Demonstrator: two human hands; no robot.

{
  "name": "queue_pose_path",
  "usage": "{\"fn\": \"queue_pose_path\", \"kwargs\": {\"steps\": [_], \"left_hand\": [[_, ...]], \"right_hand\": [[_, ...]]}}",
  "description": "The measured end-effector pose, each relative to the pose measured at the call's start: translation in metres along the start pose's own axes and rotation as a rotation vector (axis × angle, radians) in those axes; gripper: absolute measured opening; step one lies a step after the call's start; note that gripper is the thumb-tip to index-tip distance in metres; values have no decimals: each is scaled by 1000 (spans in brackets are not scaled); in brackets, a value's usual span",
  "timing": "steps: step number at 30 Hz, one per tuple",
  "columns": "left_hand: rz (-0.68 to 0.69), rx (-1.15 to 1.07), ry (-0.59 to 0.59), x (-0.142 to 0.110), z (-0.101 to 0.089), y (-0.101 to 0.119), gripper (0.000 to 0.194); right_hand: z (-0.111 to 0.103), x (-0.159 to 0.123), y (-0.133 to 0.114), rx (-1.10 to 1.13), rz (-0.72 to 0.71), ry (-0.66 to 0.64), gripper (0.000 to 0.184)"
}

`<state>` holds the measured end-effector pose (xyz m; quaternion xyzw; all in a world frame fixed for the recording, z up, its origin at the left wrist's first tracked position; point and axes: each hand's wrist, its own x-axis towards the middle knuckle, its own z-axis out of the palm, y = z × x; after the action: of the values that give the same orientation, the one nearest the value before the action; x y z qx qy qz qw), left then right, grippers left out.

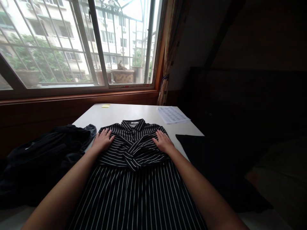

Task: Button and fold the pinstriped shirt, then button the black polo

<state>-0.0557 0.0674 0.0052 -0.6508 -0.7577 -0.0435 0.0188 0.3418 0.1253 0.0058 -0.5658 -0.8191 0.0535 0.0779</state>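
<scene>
A black shirt with white stripes (136,191) lies spread on the white table (134,111), its collar at the far end. Both sleeves are folded inward and cross over the chest, the cuffs meeting near the middle. My left hand (103,140) rests on the shirt's left shoulder area, palm down, fingers stretched out. On the opposite shoulder lies my right hand (163,141), also flat with its fingers apart. Neither hand grips the cloth. The shirt's lower end runs out of view at the bottom.
Dark clothes (48,153) are heaped to the left. A dark folded cloth (211,159) lies on the right. Printed papers (172,115) and a yellow sticky note (106,105) are at the table's far side, before a barred window (98,48) and a tied curtain (165,80).
</scene>
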Motion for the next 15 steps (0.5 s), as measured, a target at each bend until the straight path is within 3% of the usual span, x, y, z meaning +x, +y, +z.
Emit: {"fn": "queue_pose_path", "kwargs": {"steps": [15], "left_hand": [[-38,-17,-35,35,4,-3,79]], "right_hand": [[3,32,10,-25,3,-27,79]]}}
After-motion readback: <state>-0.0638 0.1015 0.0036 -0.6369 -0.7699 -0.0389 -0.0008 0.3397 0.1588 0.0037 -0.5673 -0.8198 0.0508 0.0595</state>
